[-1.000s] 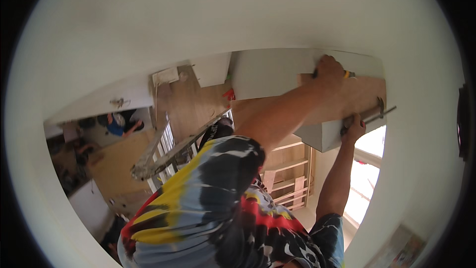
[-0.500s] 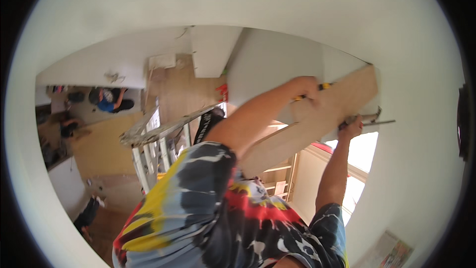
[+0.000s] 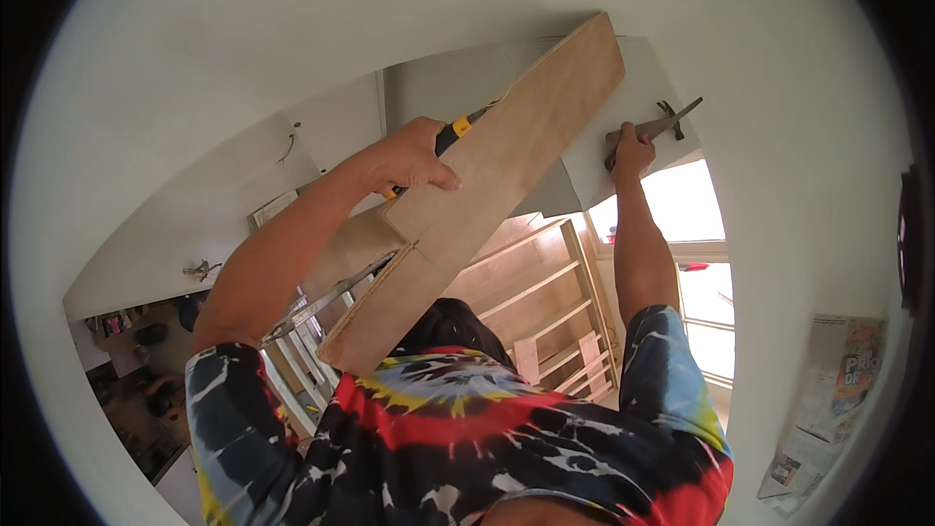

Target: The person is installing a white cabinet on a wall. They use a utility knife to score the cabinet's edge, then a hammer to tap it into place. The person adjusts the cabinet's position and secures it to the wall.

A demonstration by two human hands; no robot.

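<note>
A long light-brown plywood board (image 3: 526,146) with a step cut in its edge slants up from my chest. My left hand (image 3: 419,158) is closed round a black-and-yellow handle (image 3: 451,134) of a tool whose kind I cannot make out. Its thumb lies on the board's face at the left edge. To the right of the board, apart from it, my right hand (image 3: 633,150) is closed on a claw hammer (image 3: 673,121) and a long, tapering grey tool (image 3: 690,108). Their handles are mostly hidden in the fist.
Below the board stands an open wooden shelf frame (image 3: 531,287), with a bright window (image 3: 677,200) to its right. A ladder (image 3: 292,370) shows under my left arm. Grey panels (image 3: 575,161) and a pale curved wall surround the work. Printed paper (image 3: 828,409) is at lower right.
The view has swung round. The board now sits further left in the picture and points more steeply upward. My left hand has shifted left with it, and my right hand appears higher, still holding the hammer.
</note>
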